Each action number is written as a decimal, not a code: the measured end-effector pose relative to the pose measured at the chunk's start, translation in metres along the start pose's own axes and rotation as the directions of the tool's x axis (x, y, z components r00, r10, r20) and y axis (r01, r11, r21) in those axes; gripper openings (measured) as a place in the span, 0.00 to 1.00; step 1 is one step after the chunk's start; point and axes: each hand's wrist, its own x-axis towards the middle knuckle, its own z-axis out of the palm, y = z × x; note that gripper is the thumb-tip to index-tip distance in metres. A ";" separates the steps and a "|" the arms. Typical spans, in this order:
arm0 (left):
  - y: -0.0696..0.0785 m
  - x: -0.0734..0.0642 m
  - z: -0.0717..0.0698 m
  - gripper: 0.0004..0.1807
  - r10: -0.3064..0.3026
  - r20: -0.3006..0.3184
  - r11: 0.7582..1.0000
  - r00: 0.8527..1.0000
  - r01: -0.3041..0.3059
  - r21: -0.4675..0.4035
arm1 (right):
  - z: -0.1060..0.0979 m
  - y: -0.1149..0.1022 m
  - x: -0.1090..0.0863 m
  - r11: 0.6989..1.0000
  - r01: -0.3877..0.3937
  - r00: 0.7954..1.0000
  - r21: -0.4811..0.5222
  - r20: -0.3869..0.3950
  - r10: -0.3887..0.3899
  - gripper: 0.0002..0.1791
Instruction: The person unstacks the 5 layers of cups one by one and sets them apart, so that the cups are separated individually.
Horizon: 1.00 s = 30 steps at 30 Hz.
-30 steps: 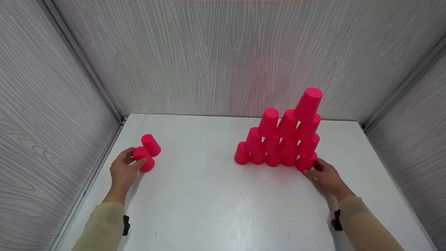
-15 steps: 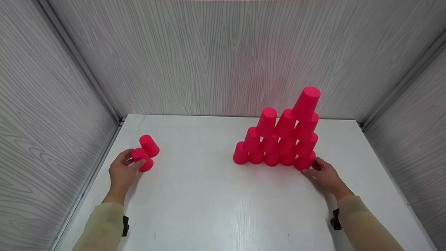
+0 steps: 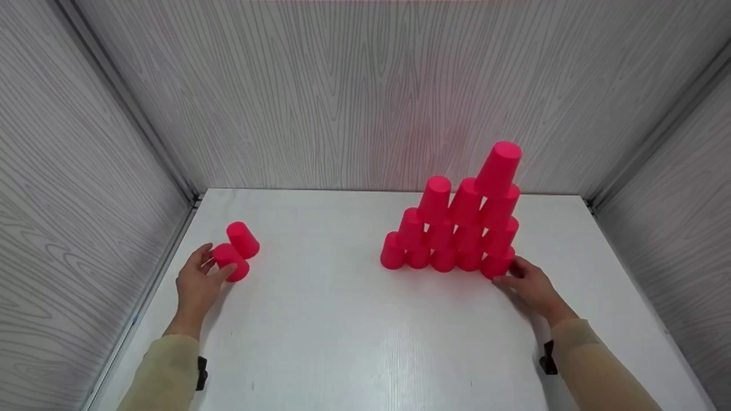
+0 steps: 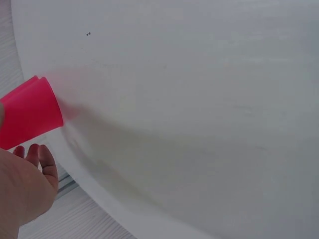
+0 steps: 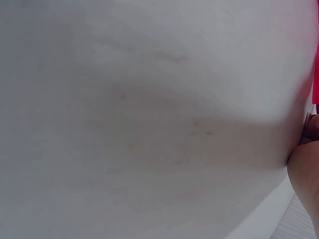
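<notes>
Hardly anything has moved: on the bench (image 3: 331, 319), the left hand (image 3: 197, 285) pinches the nearer pink cup (image 3: 232, 259) beside another cup (image 3: 244, 240); the right hand (image 3: 531, 285) grips the stack's (image 3: 467, 238) bottom right cup (image 3: 497, 264)

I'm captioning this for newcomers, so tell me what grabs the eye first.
Most likely the stack of bright pink cups on the right of the white table, with a single cup topping its right end and the right hand touching the bottom right cup. Next, two more pink cups at the left, the nearer one held by the left hand.
</notes>
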 end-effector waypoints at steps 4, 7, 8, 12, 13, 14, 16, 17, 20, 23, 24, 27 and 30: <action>0.002 -0.006 -0.004 0.47 -0.015 -0.001 1.000 1.000 0.015 -0.011 | 0.001 0.000 0.000 1.000 0.003 1.000 0.000 -0.002 -0.003 0.50; 0.008 -0.012 -0.009 0.47 0.011 0.000 1.000 1.000 -0.011 -0.022 | 0.001 0.000 -0.001 1.000 0.026 1.000 0.012 -0.005 -0.026 0.49; 0.011 -0.014 -0.011 0.47 0.023 0.001 0.999 1.000 -0.023 -0.024 | 0.000 0.000 -0.001 0.999 0.033 0.999 0.016 -0.006 -0.033 0.48; 0.031 -0.022 -0.017 0.47 0.075 -0.002 0.997 0.997 -0.075 -0.013 | 0.000 0.001 -0.003 0.999 0.037 0.999 0.027 -0.015 -0.037 0.48; 0.038 -0.024 -0.018 0.47 0.088 -0.002 0.996 0.996 -0.088 -0.006 | 0.000 0.001 -0.003 0.999 0.039 0.999 0.023 -0.012 -0.039 0.49; 0.045 -0.026 -0.019 0.47 0.098 -0.003 0.995 0.995 -0.098 0.003 | 0.000 0.001 -0.003 0.999 0.036 0.999 0.021 -0.012 -0.036 0.50; 0.061 -0.030 -0.018 0.47 0.131 -0.006 0.991 0.991 -0.131 0.017 | 0.001 0.000 -0.002 0.999 0.029 1.000 0.017 -0.011 -0.029 0.50; 0.069 -0.032 -0.018 0.47 0.152 -0.006 0.988 0.988 -0.152 0.027 | 0.002 0.000 -0.001 0.999 0.029 1.000 0.018 -0.007 -0.029 0.50; 0.095 -0.038 -0.014 0.46 0.236 0.003 0.971 0.972 -0.236 0.040 | 0.005 -0.002 0.000 0.999 0.020 1.000 0.027 -0.006 -0.020 0.50; 0.120 -0.042 -0.005 0.43 0.350 0.035 0.936 0.936 -0.351 0.016 | 0.006 -0.003 0.001 0.999 0.021 1.000 0.036 0.001 -0.022 0.50; 0.129 -0.044 -0.002 0.42 0.385 0.050 0.923 0.921 -0.386 -0.004 | 0.007 -0.004 0.001 0.999 0.020 1.000 0.038 -0.001 -0.020 0.50; 0.157 -0.046 0.012 0.40 0.488 0.085 0.873 0.868 -0.486 -0.054 | 0.007 -0.005 0.003 0.999 0.027 1.000 0.036 0.000 -0.027 0.50; 0.188 -0.049 0.031 0.38 0.563 0.112 0.826 0.819 -0.553 -0.108 | 0.007 -0.005 0.004 0.999 0.028 1.000 0.024 -0.003 -0.028 0.50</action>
